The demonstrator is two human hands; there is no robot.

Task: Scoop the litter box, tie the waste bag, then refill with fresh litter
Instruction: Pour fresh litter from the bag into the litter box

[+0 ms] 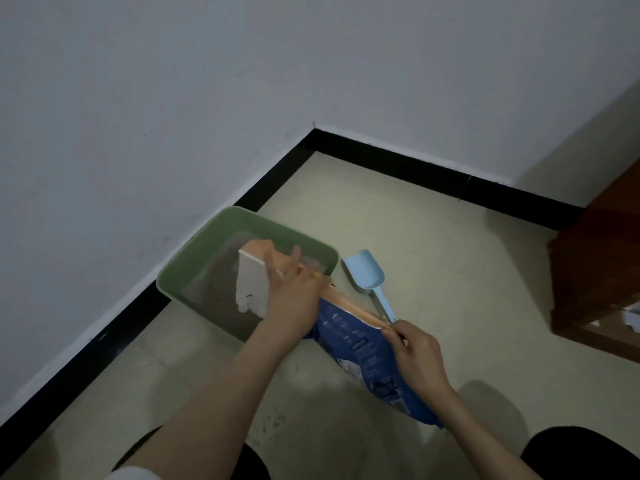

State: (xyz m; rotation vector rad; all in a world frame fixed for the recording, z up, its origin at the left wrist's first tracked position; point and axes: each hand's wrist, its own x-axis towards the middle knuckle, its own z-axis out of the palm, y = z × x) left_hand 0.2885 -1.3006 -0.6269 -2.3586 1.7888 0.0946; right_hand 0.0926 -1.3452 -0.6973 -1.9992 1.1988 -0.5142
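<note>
**Refill under way: litter bag tipped over the box**

The person holds a blue litter bag tilted toward the green litter box, which sits on the floor against the wall's black skirting. The left hand grips the bag's torn orange-lined mouth at the box's near rim; the right hand pinches the same top edge further back. A pale stream or flap hangs from the mouth into the box, over grey litter; which it is I cannot tell. A light-blue scoop lies on the floor just beside the box, untouched. I judge scooping finished and the refill in progress. No waste bag is in view, so the tying step cannot be confirmed.
</note>
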